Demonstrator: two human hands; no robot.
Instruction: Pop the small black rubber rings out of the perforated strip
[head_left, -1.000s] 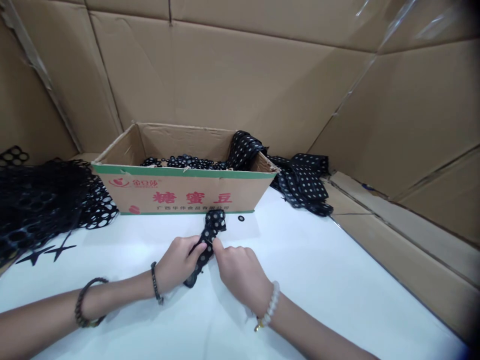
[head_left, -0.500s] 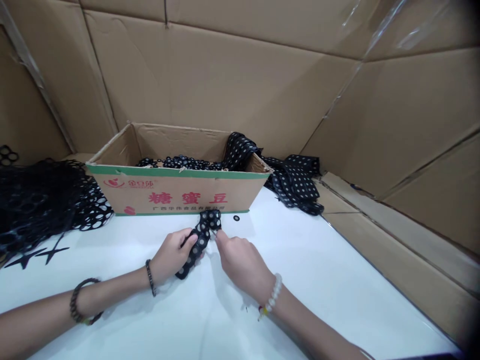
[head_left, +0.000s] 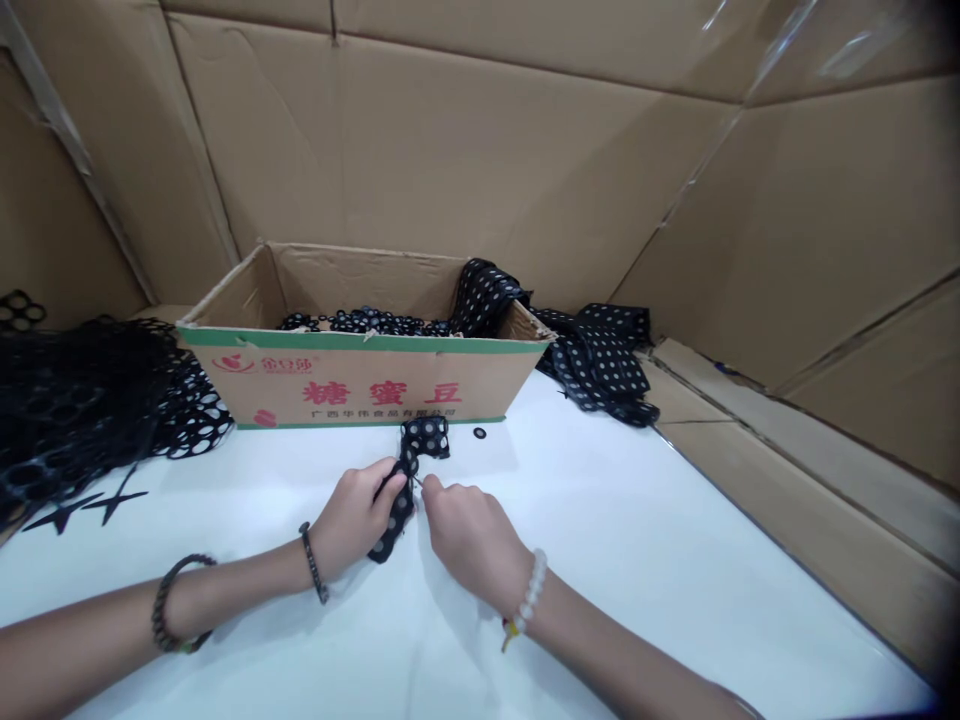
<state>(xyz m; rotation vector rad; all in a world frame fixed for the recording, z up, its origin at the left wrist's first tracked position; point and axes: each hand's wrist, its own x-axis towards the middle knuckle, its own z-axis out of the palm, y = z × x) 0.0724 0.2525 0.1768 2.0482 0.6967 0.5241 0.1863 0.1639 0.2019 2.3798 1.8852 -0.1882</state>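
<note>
A black strip with pale round dots [head_left: 393, 524] is pinched between the thumb and fingers of my left hand [head_left: 358, 518]. Its far end bends to the right in front of the cardboard box [head_left: 360, 385]. Close beside the strip, my right hand [head_left: 474, 532] is closed around a thin, pointed tool [head_left: 417, 480], whose tip meets the strip's right edge; most of the tool is hidden in the fingers. A small black ring [head_left: 480, 433] lies on the white table [head_left: 637, 560], right of the strip's far end.
Black ring-like pieces [head_left: 375, 322] lie in the box. Dotted black strips [head_left: 600, 360] hang over its right side onto the table. At the left are a heap of black netting [head_left: 82, 410] and two black star-shaped pieces [head_left: 114, 502]. Cardboard walls [head_left: 480, 150] stand behind.
My right hand has moved slightly left and nearer to me along the strip. The strip's far end now bends more sharply to the right. The view has shifted a little.
</note>
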